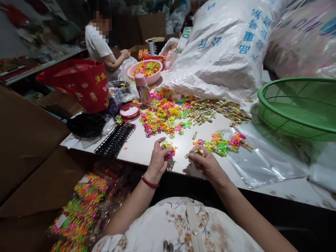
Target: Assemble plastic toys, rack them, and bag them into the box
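Observation:
My left hand (159, 157) is closed on a few small plastic toy bicycles (171, 151) in yellow, pink and orange, just above the table's front edge. To its right, my right hand (203, 161) pinches small patterned sticks (187, 156) whose exact kind I cannot make out. One more patterned stick (195, 134) lies alone on the white table beyond that hand. Beside it is a small group of toy bicycles mixed with sticks (222, 144). A large heap of bright toy bicycles (164, 113) spreads farther back, next to a pile of patterned sticks (215, 111).
A green mesh basket (299, 105) stands at right, near clear plastic bags (267, 161). White woven sacks (215, 52) rise behind. A thermos (143, 91), pink basin (157, 77), red bag (78, 84) and black strips (115, 139) are leftward. A co-worker (102, 49) works at the back.

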`<move>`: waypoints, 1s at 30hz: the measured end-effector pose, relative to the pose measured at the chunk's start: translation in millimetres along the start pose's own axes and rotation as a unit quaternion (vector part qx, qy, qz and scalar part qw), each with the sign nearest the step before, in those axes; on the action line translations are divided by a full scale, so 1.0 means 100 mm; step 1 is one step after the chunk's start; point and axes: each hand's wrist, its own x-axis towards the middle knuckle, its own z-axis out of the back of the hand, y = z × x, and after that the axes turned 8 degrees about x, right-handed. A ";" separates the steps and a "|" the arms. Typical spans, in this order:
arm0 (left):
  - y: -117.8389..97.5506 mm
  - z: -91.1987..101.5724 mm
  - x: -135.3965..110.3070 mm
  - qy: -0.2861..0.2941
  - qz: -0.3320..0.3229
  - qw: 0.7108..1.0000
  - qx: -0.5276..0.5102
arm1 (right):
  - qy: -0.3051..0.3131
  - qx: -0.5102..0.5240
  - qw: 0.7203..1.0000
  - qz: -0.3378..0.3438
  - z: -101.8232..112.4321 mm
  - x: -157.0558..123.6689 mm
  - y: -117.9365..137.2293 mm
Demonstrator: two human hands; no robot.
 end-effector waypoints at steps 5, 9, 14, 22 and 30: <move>0.07 0.02 0.02 -0.021 0.021 1.000 -0.004 | 0.002 0.049 0.999 -0.011 0.05 -0.02 -0.04; 0.11 0.02 0.03 -0.034 0.049 0.998 -0.018 | -0.009 0.035 0.999 -0.007 0.05 -0.03 -0.07; 0.09 -0.05 -0.03 0.000 0.050 0.998 -0.050 | -0.010 -0.012 1.000 0.024 0.01 -0.05 -0.11; 0.13 -0.20 -0.16 0.066 0.034 0.997 -0.001 | -0.014 -0.035 0.999 0.024 -0.04 -0.01 -0.22; 0.21 -0.24 -0.23 0.067 -0.016 0.990 0.125 | -0.025 -0.086 0.995 0.043 -0.06 -0.03 -0.19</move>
